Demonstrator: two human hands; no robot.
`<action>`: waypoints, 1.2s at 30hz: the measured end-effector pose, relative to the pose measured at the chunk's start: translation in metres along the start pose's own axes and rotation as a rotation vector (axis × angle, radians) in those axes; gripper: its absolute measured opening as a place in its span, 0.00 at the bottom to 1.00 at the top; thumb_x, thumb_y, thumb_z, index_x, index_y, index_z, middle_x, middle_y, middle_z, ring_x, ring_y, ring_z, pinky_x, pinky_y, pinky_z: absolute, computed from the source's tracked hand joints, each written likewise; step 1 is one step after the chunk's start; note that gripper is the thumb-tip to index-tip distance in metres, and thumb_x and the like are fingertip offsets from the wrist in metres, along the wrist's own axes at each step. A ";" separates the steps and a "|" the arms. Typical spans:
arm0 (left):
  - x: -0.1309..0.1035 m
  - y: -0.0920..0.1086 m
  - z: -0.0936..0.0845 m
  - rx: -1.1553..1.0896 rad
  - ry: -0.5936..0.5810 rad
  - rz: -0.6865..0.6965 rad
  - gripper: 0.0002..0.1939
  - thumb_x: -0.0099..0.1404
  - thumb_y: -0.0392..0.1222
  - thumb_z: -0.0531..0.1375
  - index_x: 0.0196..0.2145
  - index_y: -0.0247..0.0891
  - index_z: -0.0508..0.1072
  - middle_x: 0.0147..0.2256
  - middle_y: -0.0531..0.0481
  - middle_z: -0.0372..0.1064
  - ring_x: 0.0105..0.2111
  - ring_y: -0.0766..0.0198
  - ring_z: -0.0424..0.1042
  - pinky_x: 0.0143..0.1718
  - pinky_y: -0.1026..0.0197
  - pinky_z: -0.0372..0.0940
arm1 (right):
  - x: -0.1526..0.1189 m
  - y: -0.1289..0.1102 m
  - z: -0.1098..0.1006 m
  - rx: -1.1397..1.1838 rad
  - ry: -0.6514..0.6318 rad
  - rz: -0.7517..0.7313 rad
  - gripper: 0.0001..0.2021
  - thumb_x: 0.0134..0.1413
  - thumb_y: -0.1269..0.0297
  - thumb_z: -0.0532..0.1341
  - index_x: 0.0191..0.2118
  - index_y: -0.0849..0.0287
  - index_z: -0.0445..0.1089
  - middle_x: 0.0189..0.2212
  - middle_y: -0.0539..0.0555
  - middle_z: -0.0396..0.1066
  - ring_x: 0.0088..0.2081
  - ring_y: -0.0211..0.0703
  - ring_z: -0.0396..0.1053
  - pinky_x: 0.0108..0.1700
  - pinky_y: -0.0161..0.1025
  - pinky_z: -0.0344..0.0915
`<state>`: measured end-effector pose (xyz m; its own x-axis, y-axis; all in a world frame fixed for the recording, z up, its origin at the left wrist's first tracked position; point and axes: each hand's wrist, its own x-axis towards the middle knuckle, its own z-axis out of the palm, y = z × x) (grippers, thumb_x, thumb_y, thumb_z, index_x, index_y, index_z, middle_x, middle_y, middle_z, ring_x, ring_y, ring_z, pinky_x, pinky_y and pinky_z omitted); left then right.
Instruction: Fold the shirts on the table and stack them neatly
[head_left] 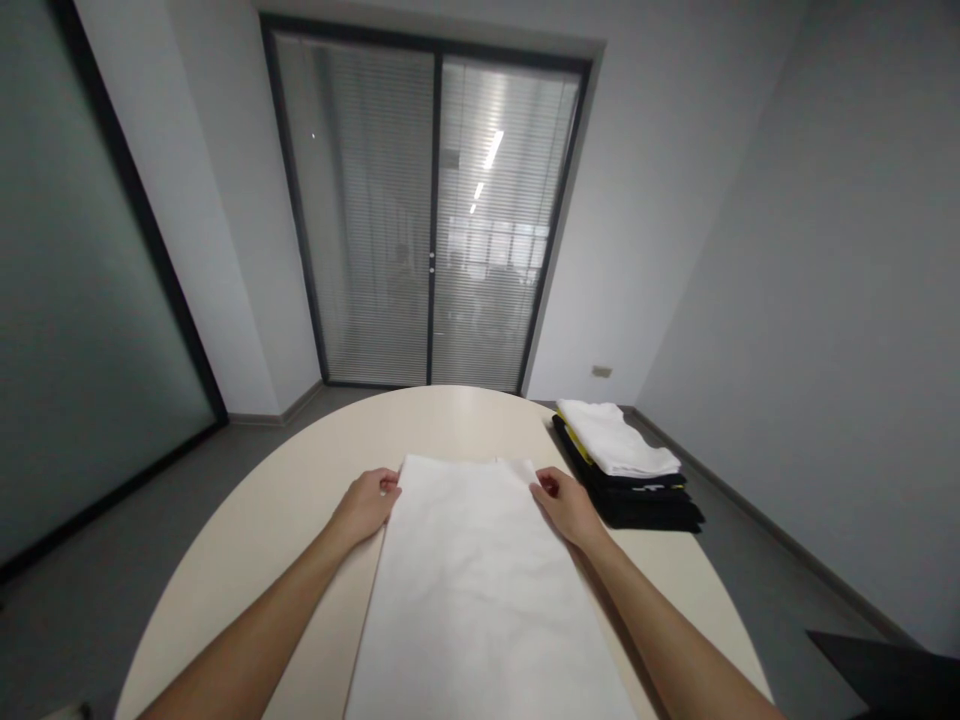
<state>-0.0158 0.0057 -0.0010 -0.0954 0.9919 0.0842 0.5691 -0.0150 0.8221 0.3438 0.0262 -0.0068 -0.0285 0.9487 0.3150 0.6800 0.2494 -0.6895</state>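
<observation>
A long white folded garment (480,590) lies flat on the table, narrow and straight-sided, running toward me past the bottom of the view. Its exact kind does not show. At its far left corner, my left hand (369,505) is closed, thumb and fingers pinching the side edge. My right hand (568,505) is likewise closed on the far right side, with curled fingers at the edge. A few small creases cross the cloth between the hands. The fingertips under the fabric are partly hidden.
The round pale table (442,420) carries a stack of folded clothes (645,505) at its right, black and yellow below, with a white folded piece (619,440) on top. Behind stands a glazed partition with blinds (360,230). A dark flat object (892,670) juts in at lower right.
</observation>
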 end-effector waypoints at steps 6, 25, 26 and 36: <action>-0.011 0.016 -0.001 -0.274 -0.062 -0.046 0.13 0.60 0.49 0.60 0.37 0.37 0.69 0.30 0.51 0.72 0.23 0.65 0.73 0.23 0.65 0.65 | 0.002 -0.008 -0.007 0.321 -0.011 0.111 0.18 0.47 0.49 0.64 0.37 0.58 0.69 0.26 0.49 0.71 0.20 0.37 0.66 0.22 0.34 0.61; -0.018 0.044 -0.011 -0.760 -0.009 -0.091 0.13 0.66 0.44 0.62 0.47 0.38 0.69 0.48 0.41 0.75 0.45 0.59 0.78 0.43 0.60 0.72 | -0.014 -0.046 -0.036 0.930 -0.148 0.191 0.23 0.46 0.48 0.72 0.38 0.53 0.60 0.40 0.50 0.71 0.54 0.52 0.71 0.55 0.49 0.69; -0.019 0.045 -0.012 -0.770 -0.028 -0.079 0.14 0.67 0.45 0.62 0.47 0.38 0.69 0.49 0.41 0.74 0.47 0.58 0.77 0.45 0.59 0.72 | -0.014 -0.047 -0.036 0.939 -0.153 0.185 0.23 0.47 0.48 0.71 0.38 0.53 0.61 0.42 0.51 0.71 0.56 0.53 0.70 0.56 0.50 0.68; -0.024 0.048 -0.038 -0.859 -0.359 -0.127 0.17 0.65 0.48 0.64 0.47 0.41 0.65 0.59 0.39 0.65 0.58 0.49 0.69 0.53 0.48 0.69 | -0.018 -0.055 -0.056 0.999 -0.352 0.227 0.16 0.51 0.55 0.67 0.41 0.53 0.64 0.47 0.54 0.74 0.54 0.57 0.72 0.57 0.57 0.64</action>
<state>-0.0168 -0.0235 0.0579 0.2235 0.9700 -0.0953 -0.2399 0.1495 0.9592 0.3479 -0.0154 0.0615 -0.2940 0.9556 0.0179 -0.2037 -0.0444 -0.9780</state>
